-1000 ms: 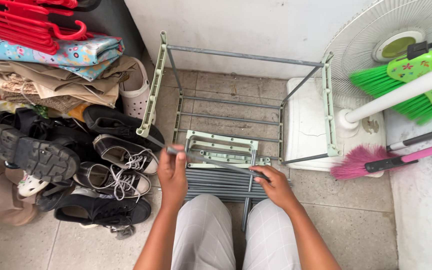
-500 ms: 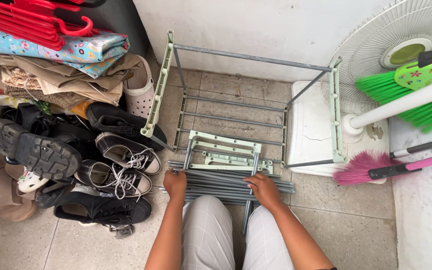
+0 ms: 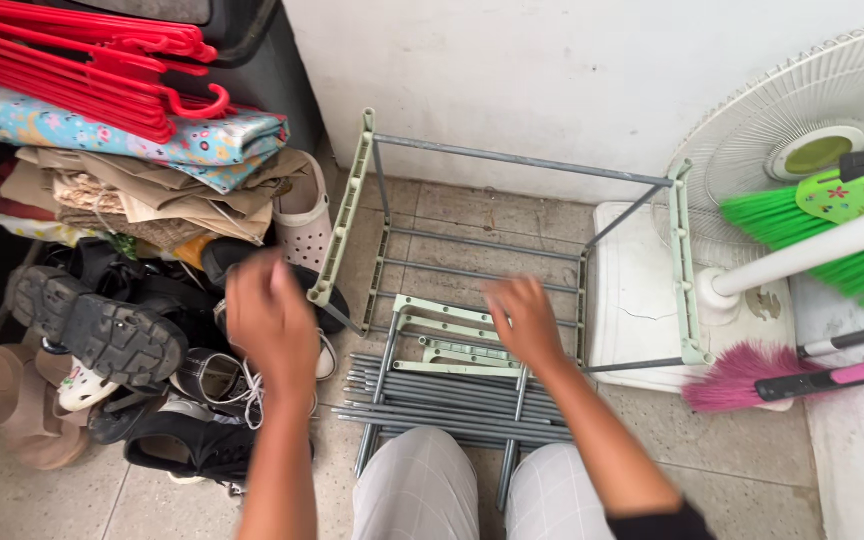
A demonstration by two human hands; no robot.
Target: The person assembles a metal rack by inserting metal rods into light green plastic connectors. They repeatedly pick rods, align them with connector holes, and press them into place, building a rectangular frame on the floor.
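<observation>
A half-built rack of grey metal rods and pale green plastic side pieces stands on the tiled floor against the white wall. Loose grey rods lie in a bundle in front of my knees, with spare green side pieces on top. My left hand is raised and blurred over the shoes at the rack's left, holding nothing that I can see. My right hand hovers over the green side pieces, fingers curled down; whether it grips anything is unclear.
A heap of shoes and sandals lies at the left, with folded cloths and red hangers above. At the right stand a white fan, a green broom and a pink broom.
Both hands have lifted off the bundle of grey rods. My left hand swung up and left over the shoes; my right hand rose over the green pieces. The view moved closer.
</observation>
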